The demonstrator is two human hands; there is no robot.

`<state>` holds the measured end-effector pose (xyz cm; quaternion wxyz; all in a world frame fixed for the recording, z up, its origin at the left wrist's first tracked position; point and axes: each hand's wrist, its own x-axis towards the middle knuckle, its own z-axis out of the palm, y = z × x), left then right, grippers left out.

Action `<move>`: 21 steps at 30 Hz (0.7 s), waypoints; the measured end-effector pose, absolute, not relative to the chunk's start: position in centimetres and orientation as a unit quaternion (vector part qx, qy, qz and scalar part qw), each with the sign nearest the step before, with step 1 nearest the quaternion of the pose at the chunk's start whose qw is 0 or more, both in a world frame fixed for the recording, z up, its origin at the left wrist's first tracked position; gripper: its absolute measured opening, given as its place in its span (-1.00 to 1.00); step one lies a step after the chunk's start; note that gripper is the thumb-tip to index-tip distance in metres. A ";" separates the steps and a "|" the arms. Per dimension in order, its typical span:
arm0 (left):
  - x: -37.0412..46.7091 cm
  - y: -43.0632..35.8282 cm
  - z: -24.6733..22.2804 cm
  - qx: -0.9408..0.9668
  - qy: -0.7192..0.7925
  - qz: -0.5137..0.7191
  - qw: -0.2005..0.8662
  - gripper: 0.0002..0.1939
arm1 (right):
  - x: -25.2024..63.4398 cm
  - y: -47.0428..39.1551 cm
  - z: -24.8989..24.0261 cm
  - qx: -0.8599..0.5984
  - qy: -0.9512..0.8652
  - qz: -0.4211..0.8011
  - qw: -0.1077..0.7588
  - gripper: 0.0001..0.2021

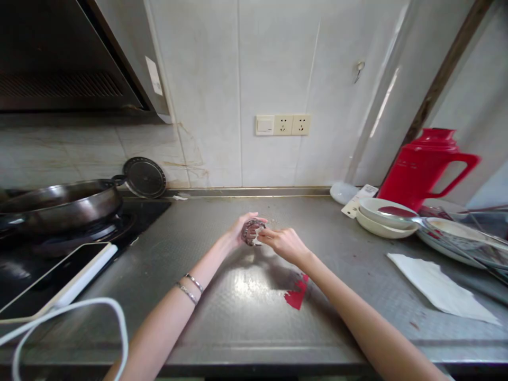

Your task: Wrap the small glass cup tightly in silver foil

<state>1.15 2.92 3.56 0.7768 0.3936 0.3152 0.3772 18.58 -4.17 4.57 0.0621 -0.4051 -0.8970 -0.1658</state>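
Note:
Above the middle of the grey metal counter (222, 328), my left hand (240, 226) is wrapped round a small, dark, round openwork object (250, 232). From the right, my right hand (281, 242) pinches a small whitish piece (257, 236) against that object, its fingers closed. What the whitish piece is cannot be made out. A torn red scrap (296, 297) lies on the counter below my right wrist. Two silver bracelets circle my left forearm.
At the left are a steel pan (63, 203) on the black stove, a phone-like device (51, 280) and a white cable (99, 300). At the right stand a red jug (416, 169), stacked bowls (381, 225) and dishes, with a white napkin (440, 286) nearer.

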 end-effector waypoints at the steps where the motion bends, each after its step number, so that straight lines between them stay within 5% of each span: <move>1: 1.3 2.8 3.6 0.398 0.318 0.392 0.766 -0.71 | 18.6 -4.2 4.6 -0.418 -0.891 -0.160 0.071 -0.70; 10: 3.1 1.7 3.9 0.333 0.242 0.543 0.732 -0.78 | 15.4 -5.0 2.6 -0.505 -0.815 -0.046 0.278 -0.66; 16: 4.1 0.9 3.7 0.285 0.254 0.595 0.707 -0.79 | 13.6 -4.8 0.7 -0.464 -0.771 0.041 0.434 -0.85; 21: 4.3 0.9 3.8 0.314 0.232 0.591 0.705 -0.77 | 14.3 -4.3 0.8 -0.465 -0.787 0.002 0.404 -0.85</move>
